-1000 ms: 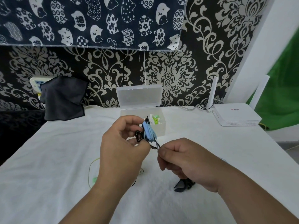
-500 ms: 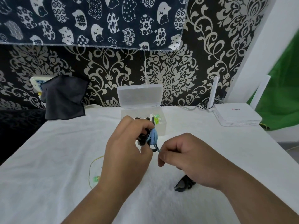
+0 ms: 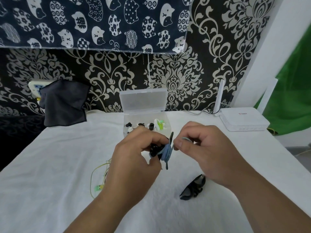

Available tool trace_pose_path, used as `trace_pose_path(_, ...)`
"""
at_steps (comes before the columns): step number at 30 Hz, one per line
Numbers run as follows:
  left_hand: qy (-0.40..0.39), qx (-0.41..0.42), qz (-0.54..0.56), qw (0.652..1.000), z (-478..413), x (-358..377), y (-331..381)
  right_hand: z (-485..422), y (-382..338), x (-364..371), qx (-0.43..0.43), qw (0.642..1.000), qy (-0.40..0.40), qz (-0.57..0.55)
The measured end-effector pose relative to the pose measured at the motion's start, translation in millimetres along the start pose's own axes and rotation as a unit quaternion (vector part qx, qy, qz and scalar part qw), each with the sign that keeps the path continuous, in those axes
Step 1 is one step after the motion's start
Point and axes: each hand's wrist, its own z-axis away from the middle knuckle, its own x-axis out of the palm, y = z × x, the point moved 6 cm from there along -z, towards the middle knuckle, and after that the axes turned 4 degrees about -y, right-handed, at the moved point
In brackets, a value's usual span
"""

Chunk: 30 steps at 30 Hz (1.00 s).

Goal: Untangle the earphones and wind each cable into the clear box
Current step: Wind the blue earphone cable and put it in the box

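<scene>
My left hand (image 3: pixel 134 155) pinches a flat coil of blue earphone cable (image 3: pixel 166 153) with black earbuds against the fingers. To its right, my right hand (image 3: pixel 205 152) grips the loose end of that blue cable between thumb and forefinger, close to the coil. Behind both hands stands the clear box (image 3: pixel 164 119), lid up, holding black, white and green earphones. A yellow-green earphone cable (image 3: pixel 99 177) lies loose on the white cloth left of my left forearm. A dark wound bundle (image 3: pixel 193 187) lies under my right wrist.
A white router (image 3: pixel 244 119) with an upright antenna sits at the back right. A dark cloth (image 3: pixel 64 103) hangs over a power strip at the back left. Patterned wallpaper runs behind the table; green fabric (image 3: pixel 289 105) is at the far right.
My right hand has lifted and moved up beside the coil, carrying the cable end around it. The coil in my left hand has turned more edge-on.
</scene>
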Motion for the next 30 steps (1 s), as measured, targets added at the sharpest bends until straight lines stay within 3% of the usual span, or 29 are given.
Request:
trace_pose_path(9, -0.028, 0.008, 0.020, 0.999, 1, 5, 1, -1, 16, 2, 0.048, 0.990, -0.015, -0.134)
trace_pose_path(17, -0.038, 0.018, 0.034, 0.999, 1, 7, -2, -3, 17, 4, 0.053, 0.987, -0.038, -0.146)
trace_pose_path(25, -0.080, -0.005, 0.070, 0.994, 0, 9, -5, -5, 22, 2, 0.050, 0.994, 0.006, -0.101)
trace_pose_path(30, -0.095, -0.047, 0.116, 0.988, 0, 12, -8, -5, 28, -4, 0.083, 0.985, 0.059, -0.140)
